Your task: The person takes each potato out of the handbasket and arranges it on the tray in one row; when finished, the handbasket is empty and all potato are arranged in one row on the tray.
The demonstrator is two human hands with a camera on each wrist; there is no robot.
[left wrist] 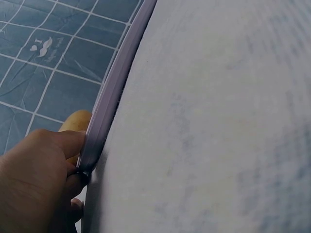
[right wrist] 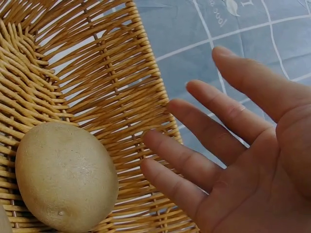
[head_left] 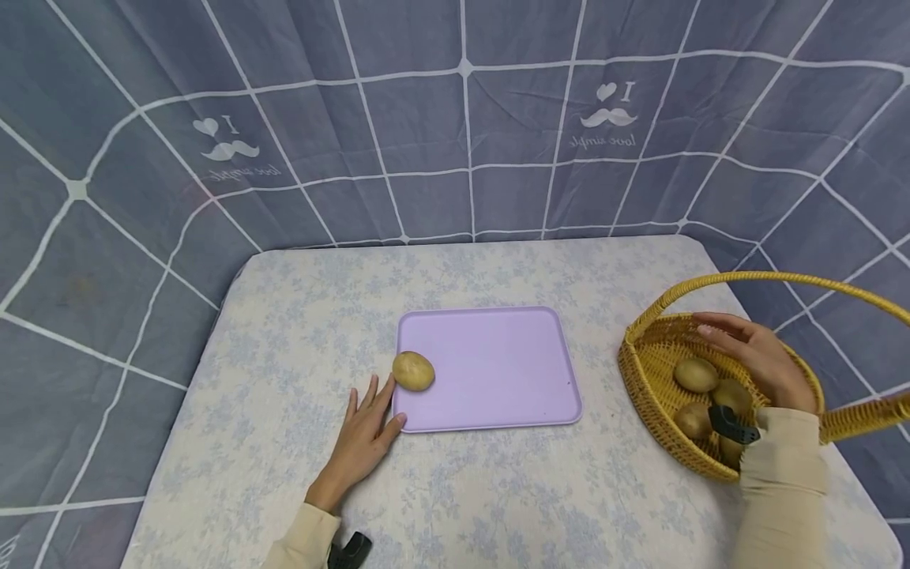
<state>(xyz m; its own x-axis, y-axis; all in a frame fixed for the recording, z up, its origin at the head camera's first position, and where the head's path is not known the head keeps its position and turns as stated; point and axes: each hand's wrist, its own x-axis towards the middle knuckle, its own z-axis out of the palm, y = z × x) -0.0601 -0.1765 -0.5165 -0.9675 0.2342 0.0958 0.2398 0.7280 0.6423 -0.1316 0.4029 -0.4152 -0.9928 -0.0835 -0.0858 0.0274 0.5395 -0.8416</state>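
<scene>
Left hand [head_left: 362, 435]: the forearm enters from the lower edge of the head view and slants up and to the right, bringing the hand to the near-left corner of a lilac, rectangular, shallow tray [head_left: 505, 367]. The fingers are extended and spread, the thumb set well apart from them and resting against the tray's rim. The index fingertip lies at the side of a smooth, tan, oval potato [head_left: 413, 371]; whether it touches cannot be told. The potato rests at the tray's left edge.

Right hand [head_left: 768, 359]: the forearm, in a cream sleeve [head_left: 782, 490], rises from the lower right, and the hand lies over the far right part of a golden-brown, woven wicker basket [head_left: 643, 399] with an arched handle [head_left: 775, 276]. In the right wrist view the palm is exposed, the thumb uppermost and the fingers nearly straight with gaps between them; the grip is wide and holds nothing. Several tan, rounded potatoes [head_left: 695, 374] lie inside the basket, apart from the fingers.
</scene>
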